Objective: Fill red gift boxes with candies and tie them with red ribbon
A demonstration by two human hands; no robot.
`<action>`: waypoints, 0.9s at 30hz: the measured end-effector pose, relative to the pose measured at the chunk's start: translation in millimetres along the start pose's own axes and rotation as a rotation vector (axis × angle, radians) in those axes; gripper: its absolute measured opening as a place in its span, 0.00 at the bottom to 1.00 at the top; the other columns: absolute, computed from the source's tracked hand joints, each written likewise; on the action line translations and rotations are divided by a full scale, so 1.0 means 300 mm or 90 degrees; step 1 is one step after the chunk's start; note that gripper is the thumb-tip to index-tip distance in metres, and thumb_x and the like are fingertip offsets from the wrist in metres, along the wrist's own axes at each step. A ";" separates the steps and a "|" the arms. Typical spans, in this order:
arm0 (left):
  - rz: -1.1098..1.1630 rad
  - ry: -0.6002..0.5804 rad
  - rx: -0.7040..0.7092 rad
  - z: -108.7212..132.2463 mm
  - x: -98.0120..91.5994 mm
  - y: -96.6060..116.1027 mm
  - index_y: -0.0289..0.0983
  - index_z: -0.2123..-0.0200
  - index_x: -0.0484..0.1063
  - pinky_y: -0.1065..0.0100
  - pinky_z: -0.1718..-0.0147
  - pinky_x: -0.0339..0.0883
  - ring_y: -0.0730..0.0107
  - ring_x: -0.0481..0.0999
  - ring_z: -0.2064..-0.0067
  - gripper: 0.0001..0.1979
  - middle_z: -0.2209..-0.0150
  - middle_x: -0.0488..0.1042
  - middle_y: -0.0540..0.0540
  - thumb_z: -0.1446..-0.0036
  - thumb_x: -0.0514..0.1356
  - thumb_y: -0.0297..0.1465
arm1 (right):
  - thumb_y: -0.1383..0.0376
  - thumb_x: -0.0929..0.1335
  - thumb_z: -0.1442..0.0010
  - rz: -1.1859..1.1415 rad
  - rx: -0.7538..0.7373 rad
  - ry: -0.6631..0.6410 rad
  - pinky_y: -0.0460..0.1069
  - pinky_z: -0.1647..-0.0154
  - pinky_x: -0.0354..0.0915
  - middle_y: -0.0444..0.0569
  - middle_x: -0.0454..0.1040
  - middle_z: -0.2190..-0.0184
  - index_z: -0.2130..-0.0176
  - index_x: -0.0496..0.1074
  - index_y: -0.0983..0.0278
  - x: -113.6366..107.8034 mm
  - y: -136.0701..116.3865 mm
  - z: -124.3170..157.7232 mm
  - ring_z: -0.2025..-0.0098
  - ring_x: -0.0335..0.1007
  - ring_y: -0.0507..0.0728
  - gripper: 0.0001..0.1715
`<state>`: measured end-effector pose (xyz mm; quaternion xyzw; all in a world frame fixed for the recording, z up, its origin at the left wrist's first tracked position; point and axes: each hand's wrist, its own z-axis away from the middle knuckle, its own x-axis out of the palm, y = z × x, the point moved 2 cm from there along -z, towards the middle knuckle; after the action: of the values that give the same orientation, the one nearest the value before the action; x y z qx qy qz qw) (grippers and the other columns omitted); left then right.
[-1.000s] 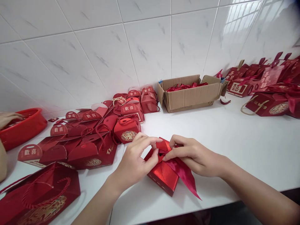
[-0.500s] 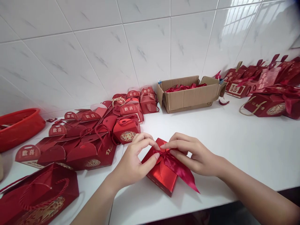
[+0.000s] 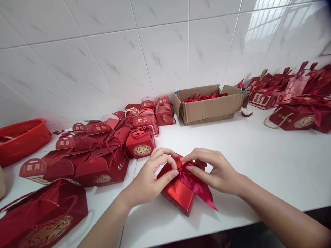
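A shiny red gift box (image 3: 178,196) sits on the white tabletop in front of me, turned at an angle. Across its top lies a dark red satin ribbon (image 3: 198,186), one tail hanging past the box's right side. My left hand (image 3: 155,175) pinches the ribbon at the middle of the lid between thumb and fingertips. From the other side, my right hand (image 3: 216,170) grips the ribbon between thumb and forefinger, its remaining fingers curled under. The fingertips hide most of the knot or loop between them.
Several red gift boxes (image 3: 98,168) with cord handles crowd the left. A cardboard box (image 3: 207,112) of red ribbons stands by the tiled wall. More decorated boxes (image 3: 294,117) stand at far right, a red basin (image 3: 26,141) at far left. The table's front edge (image 3: 193,232) is close.
My right fingers have curled in more, bending the ribbon beneath them. The ribbon tail has shifted slightly left. My left hand keeps its pinch at nearly the same place.
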<state>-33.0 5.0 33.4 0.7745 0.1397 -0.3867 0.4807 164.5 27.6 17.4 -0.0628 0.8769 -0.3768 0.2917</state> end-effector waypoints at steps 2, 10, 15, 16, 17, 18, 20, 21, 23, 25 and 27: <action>0.011 0.001 0.017 0.001 0.003 -0.002 0.40 0.67 0.65 0.62 0.48 0.61 0.65 0.67 0.48 0.06 0.53 0.69 0.45 0.37 0.53 0.32 | 0.69 0.66 0.39 0.003 0.011 0.007 0.45 0.70 0.64 0.48 0.76 0.67 0.58 0.73 0.63 0.004 0.000 -0.002 0.71 0.67 0.50 0.09; 0.010 0.005 0.018 -0.004 0.008 -0.013 0.39 0.68 0.65 0.61 0.47 0.61 0.65 0.66 0.47 0.08 0.51 0.70 0.44 0.36 0.51 0.31 | 0.67 0.66 0.39 0.024 0.039 0.042 0.44 0.72 0.62 0.46 0.75 0.72 0.64 0.74 0.64 0.008 0.008 -0.004 0.73 0.66 0.49 0.06; 0.052 -0.021 0.002 -0.006 0.013 -0.007 0.39 0.69 0.66 0.59 0.43 0.59 0.65 0.64 0.43 0.10 0.46 0.68 0.42 0.35 0.50 0.31 | 0.63 0.66 0.38 0.005 0.102 0.023 0.45 0.76 0.58 0.45 0.70 0.77 0.69 0.70 0.66 0.012 0.010 -0.001 0.76 0.61 0.49 0.09; 0.053 -0.028 -0.001 -0.004 0.014 -0.005 0.39 0.70 0.65 0.57 0.43 0.59 0.64 0.62 0.41 0.10 0.44 0.67 0.42 0.36 0.51 0.32 | 0.63 0.66 0.39 -0.003 0.105 0.013 0.45 0.77 0.56 0.43 0.68 0.78 0.70 0.69 0.65 0.012 0.008 0.000 0.77 0.58 0.48 0.10; 0.055 -0.039 -0.001 -0.003 0.014 -0.002 0.39 0.71 0.65 0.56 0.42 0.59 0.63 0.60 0.39 0.09 0.42 0.65 0.42 0.37 0.53 0.32 | 0.63 0.66 0.39 -0.014 0.099 -0.001 0.45 0.78 0.56 0.43 0.67 0.79 0.71 0.68 0.65 0.011 0.004 0.001 0.78 0.57 0.48 0.10; 0.059 -0.053 0.004 -0.001 0.015 0.002 0.38 0.72 0.64 0.54 0.42 0.59 0.61 0.58 0.38 0.09 0.40 0.63 0.42 0.39 0.56 0.33 | 0.65 0.66 0.39 -0.028 0.086 -0.016 0.45 0.77 0.57 0.42 0.66 0.79 0.72 0.68 0.65 0.010 -0.001 0.003 0.78 0.57 0.48 0.09; 0.070 -0.083 0.021 0.004 0.015 0.011 0.38 0.73 0.63 0.53 0.42 0.59 0.57 0.55 0.35 0.11 0.37 0.59 0.42 0.46 0.63 0.33 | 0.68 0.66 0.40 -0.053 0.046 -0.034 0.45 0.73 0.60 0.43 0.66 0.77 0.72 0.68 0.65 0.006 -0.012 0.005 0.75 0.59 0.48 0.08; 0.075 -0.091 0.027 0.006 0.014 0.014 0.38 0.73 0.63 0.53 0.42 0.60 0.56 0.54 0.35 0.11 0.37 0.59 0.42 0.48 0.65 0.32 | 0.69 0.67 0.41 -0.066 0.026 -0.035 0.46 0.71 0.61 0.44 0.67 0.76 0.72 0.69 0.65 0.002 -0.015 0.007 0.74 0.61 0.49 0.07; 0.079 -0.083 0.031 0.008 0.011 0.016 0.39 0.72 0.66 0.52 0.43 0.61 0.55 0.56 0.35 0.09 0.37 0.61 0.42 0.48 0.65 0.30 | 0.70 0.69 0.42 -0.104 -0.003 -0.031 0.48 0.66 0.64 0.45 0.68 0.72 0.71 0.72 0.64 -0.004 -0.018 0.010 0.70 0.64 0.50 0.05; 0.071 -0.058 0.032 0.007 0.008 0.013 0.40 0.70 0.69 0.49 0.43 0.60 0.55 0.58 0.36 0.03 0.39 0.64 0.42 0.46 0.62 0.29 | 0.69 0.70 0.43 -0.148 -0.008 -0.037 0.50 0.61 0.65 0.47 0.69 0.68 0.69 0.74 0.63 -0.009 -0.015 0.011 0.65 0.66 0.52 0.02; 0.059 -0.044 0.033 0.007 0.010 0.011 0.41 0.68 0.72 0.48 0.42 0.59 0.55 0.58 0.36 0.01 0.41 0.67 0.43 0.45 0.61 0.28 | 0.68 0.70 0.42 -0.182 0.010 -0.054 0.51 0.58 0.65 0.48 0.69 0.66 0.68 0.74 0.63 -0.011 -0.011 0.009 0.62 0.67 0.53 0.02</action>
<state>-30.1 1.2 32.7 0.7787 0.0767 -0.3942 0.4821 168.5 24.6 19.8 -0.2006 0.8427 -0.4187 0.2725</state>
